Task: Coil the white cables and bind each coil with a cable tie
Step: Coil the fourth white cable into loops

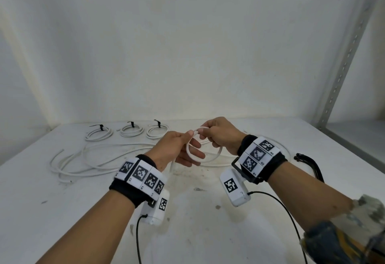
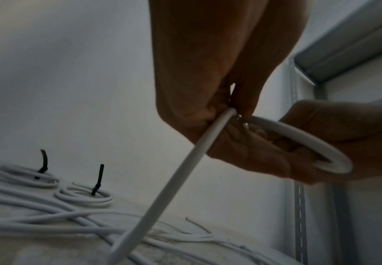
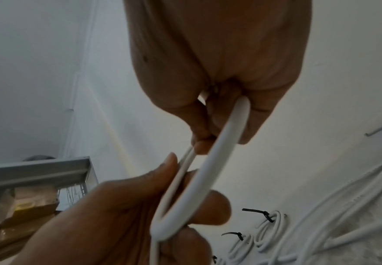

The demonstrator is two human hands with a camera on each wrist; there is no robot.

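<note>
The right hand [image 3: 219, 62] pinched a looped white cable [image 3: 199, 179] from above, while the left hand [image 3: 117, 215] gripped the loop's lower bend. Beyond lay tied coils [image 3: 269, 231] with black cable ties [image 3: 256, 212].

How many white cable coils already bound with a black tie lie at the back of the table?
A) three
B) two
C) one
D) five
A: the head view shows three finished coils in a row at the back of the table, a left coil, a middle coil and a right coil, each with a black tie sticking up.
</note>
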